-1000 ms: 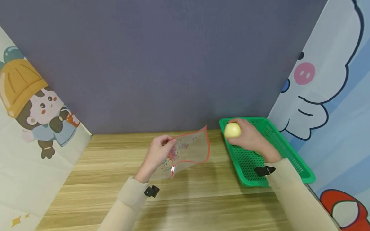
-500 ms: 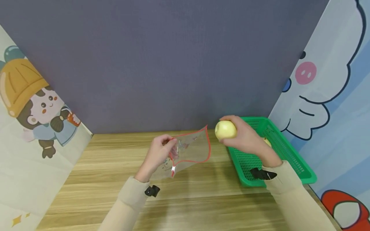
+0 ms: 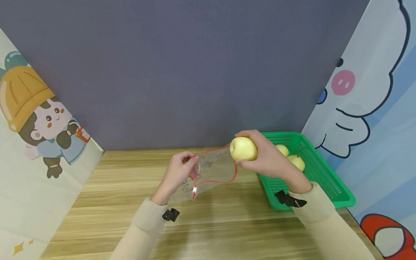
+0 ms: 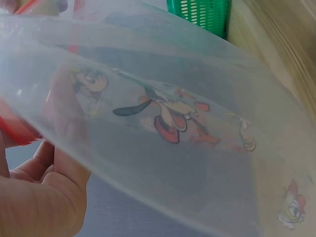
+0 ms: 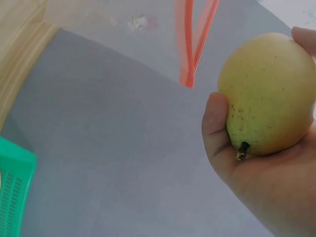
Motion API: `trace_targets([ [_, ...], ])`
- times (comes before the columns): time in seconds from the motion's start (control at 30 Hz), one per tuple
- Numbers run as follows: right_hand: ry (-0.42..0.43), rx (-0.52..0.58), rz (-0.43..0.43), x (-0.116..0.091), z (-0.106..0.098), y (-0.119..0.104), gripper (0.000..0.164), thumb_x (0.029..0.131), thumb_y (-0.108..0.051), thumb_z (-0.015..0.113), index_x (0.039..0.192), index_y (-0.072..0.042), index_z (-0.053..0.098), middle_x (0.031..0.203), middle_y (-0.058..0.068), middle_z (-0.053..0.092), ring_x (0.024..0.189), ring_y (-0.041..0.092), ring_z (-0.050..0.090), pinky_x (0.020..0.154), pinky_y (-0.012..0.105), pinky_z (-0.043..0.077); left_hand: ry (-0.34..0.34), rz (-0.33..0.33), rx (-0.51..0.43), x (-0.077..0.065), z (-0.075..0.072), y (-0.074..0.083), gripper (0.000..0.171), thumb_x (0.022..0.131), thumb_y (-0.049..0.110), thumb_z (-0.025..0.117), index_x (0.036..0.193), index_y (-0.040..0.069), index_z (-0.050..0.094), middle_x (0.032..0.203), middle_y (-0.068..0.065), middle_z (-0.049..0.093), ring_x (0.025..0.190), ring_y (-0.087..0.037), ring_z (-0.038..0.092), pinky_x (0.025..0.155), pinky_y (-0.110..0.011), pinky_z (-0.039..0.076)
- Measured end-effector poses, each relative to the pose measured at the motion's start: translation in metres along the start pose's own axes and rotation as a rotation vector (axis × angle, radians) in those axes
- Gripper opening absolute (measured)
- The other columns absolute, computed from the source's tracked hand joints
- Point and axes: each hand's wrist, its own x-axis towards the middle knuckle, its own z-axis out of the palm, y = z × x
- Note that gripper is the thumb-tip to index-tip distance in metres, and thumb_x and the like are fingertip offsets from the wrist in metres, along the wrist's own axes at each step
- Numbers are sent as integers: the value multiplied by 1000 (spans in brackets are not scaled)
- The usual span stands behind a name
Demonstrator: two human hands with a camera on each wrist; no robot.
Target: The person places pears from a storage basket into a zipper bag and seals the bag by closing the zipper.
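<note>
My left hand (image 3: 181,173) pinches the red-edged mouth of a clear zip bag (image 3: 214,169) with cartoon prints, holding it over the table with the mouth spread toward the right. A white slider sits on the red zip strip. In the left wrist view the bag's film (image 4: 197,163) covers much of the scene and part of the hand. My right hand (image 3: 268,155) grips a yellow pear (image 3: 243,148) between thumb and fingers, and in the head view the pear overlaps the bag's right edge. The right wrist view shows the pear's dark stem (image 5: 242,150) at its lower end.
A green plastic basket (image 3: 325,180) stands on the right of the wooden table (image 3: 130,202), with a pear (image 3: 297,162) and another yellow fruit (image 3: 282,150) inside. A grey wall (image 3: 195,72) rises behind, and cartoon-printed panels flank both sides.
My right hand has carried the pear left, from over the basket to the bag's right edge, uncovering the fruit in the basket. My left hand and the bag have stayed nearly still.
</note>
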Motion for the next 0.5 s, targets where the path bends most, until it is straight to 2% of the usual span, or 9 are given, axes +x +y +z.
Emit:
trace_targets([
  [0.33,-23,50,-66,3,19,-17,64,77,-16,81,135,-23,56,126,-1,53,95,21,59,77,40,55,-6,7,2,1,2,0,17,102,7,59,100,-9,66,78,-18,65,60,-23,67,57,-40,63],
  [0.5,-55,50,-118,7,29,-20,66,77,-15,82,136,-20,55,127,1,52,98,20,57,77,39,55,-8,8,3,2,3,0,19,102,8,59,100,-10,66,76,-15,65,59,-23,67,57,-41,63],
])
